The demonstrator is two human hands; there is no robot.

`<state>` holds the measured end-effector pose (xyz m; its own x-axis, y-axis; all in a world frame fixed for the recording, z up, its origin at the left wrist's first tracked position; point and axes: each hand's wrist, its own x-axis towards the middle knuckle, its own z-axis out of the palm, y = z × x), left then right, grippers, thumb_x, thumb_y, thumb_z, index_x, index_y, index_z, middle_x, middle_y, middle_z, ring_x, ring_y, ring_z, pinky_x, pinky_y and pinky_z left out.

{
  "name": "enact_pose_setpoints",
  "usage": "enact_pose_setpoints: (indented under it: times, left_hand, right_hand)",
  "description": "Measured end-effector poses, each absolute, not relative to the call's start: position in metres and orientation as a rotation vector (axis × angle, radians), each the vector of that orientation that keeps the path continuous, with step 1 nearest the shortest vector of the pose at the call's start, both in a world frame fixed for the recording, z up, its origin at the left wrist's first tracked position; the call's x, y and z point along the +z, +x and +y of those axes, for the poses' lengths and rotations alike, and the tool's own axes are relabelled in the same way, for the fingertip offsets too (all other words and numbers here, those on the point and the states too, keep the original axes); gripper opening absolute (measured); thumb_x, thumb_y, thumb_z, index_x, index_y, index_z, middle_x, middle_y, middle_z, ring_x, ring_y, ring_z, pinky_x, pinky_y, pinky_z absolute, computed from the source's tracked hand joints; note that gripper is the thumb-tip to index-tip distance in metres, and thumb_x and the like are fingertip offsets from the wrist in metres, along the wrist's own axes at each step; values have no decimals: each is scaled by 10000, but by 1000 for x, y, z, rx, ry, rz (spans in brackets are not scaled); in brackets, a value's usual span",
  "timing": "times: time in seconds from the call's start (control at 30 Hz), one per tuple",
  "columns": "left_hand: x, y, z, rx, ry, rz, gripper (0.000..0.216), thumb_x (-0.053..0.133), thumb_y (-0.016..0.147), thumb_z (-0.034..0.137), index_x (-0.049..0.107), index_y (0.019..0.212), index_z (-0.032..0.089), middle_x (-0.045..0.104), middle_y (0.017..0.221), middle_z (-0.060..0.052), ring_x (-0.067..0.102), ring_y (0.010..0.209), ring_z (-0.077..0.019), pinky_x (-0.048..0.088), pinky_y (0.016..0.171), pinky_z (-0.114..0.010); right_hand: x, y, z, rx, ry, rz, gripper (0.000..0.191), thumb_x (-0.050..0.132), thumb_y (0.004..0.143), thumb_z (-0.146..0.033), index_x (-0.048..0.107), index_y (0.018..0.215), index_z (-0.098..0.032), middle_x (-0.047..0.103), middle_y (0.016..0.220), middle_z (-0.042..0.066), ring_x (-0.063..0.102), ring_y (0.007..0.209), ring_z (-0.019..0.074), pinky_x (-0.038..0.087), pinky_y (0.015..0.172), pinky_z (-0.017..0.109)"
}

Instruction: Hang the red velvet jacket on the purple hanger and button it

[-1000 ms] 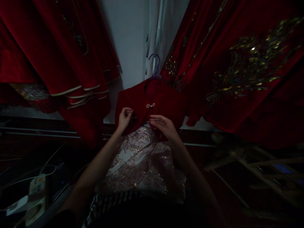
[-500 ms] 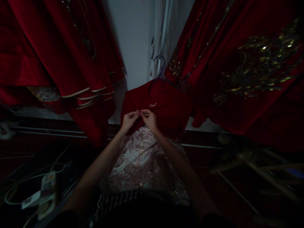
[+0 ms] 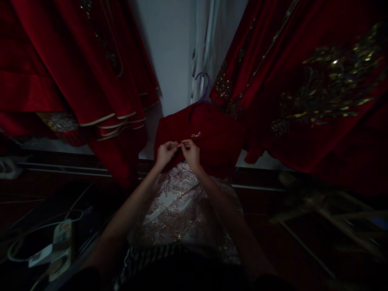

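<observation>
A red jacket (image 3: 218,137) hangs on a purple hanger (image 3: 206,87) in front of me. At its front, my left hand (image 3: 166,153) and my right hand (image 3: 190,152) pinch a fastening, their fingertips almost meeting. Small pearly bits show between the fingers, though darkness hides the exact shape of the fastening. Just above my right hand, a beaded clasp (image 3: 196,134) lies on the red cloth. Beneath the jacket falls a pale pink brocade skirt (image 3: 172,202) with a shiny floral pattern.
Red garments with gold trim (image 3: 100,81) hang on the left, and a red garment with gold sequins (image 3: 333,89) hangs on the right. A power strip (image 3: 62,246) with white cables sits low at left. Wooden bars (image 3: 330,222) stand at lower right.
Both hands stay at nearly the same spot on the jacket front. The fingertips have shifted slightly, and more of the pearly bits shows between them.
</observation>
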<state>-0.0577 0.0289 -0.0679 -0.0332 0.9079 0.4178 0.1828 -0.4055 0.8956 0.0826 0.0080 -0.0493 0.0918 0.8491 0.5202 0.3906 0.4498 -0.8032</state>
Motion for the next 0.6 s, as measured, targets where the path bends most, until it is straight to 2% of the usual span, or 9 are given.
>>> enact_pose_setpoints:
  times: [0.1, 0.17, 0.23, 0.33, 0.6]
  left_hand:
    - [-94, -43, 8, 1652, 1603, 1279, 226, 538, 833, 266, 626, 1018, 173, 677, 1048, -87, 640, 954, -175, 487, 914, -357]
    - [-119, -30, -11, 1761, 1528, 1480, 279, 497, 856, 246, 568, 1114, 168, 634, 1113, -116, 604, 1020, -196, 465, 943, -387]
    - [-141, -17, -29, 1771, 1536, 1636, 336, 486, 858, 233, 526, 1184, 163, 598, 1140, -141, 571, 1056, -225, 445, 960, -418]
    - [-156, -6, -42, 1688, 1696, 1729, 406, 497, 831, 190, 499, 1236, 171, 560, 1183, -146, 500, 1144, -265, 373, 1027, -468]
    - [-152, -13, -35, 1588, 1785, 1742, 285, 513, 809, 196, 601, 1078, 168, 554, 1058, -128, 527, 1048, -268, 431, 970, -446]
  right_hand:
    - [-67, 81, -11, 574, -1092, -1327, 153, 431, 904, -276, 479, 1032, -208, 662, 960, 57, 650, 838, 133, 510, 730, 248]
    - [-88, 84, -32, 544, -1063, -1247, 150, 396, 907, -243, 458, 1037, -202, 648, 1032, 84, 632, 935, 137, 496, 815, 269]
    - [-109, 89, -53, 401, -1127, -1220, 136, 401, 896, -226, 490, 991, -189, 631, 1035, 100, 594, 984, 153, 459, 898, 305]
    - [-130, 100, -73, 255, -1273, -1232, 152, 401, 885, -212, 529, 960, -179, 612, 1030, 106, 550, 998, 179, 413, 939, 342]
    - [-127, 104, -77, 145, -1565, -1375, 311, 499, 862, -288, 575, 1143, -178, 627, 1047, 96, 514, 1039, 246, 320, 943, 408]
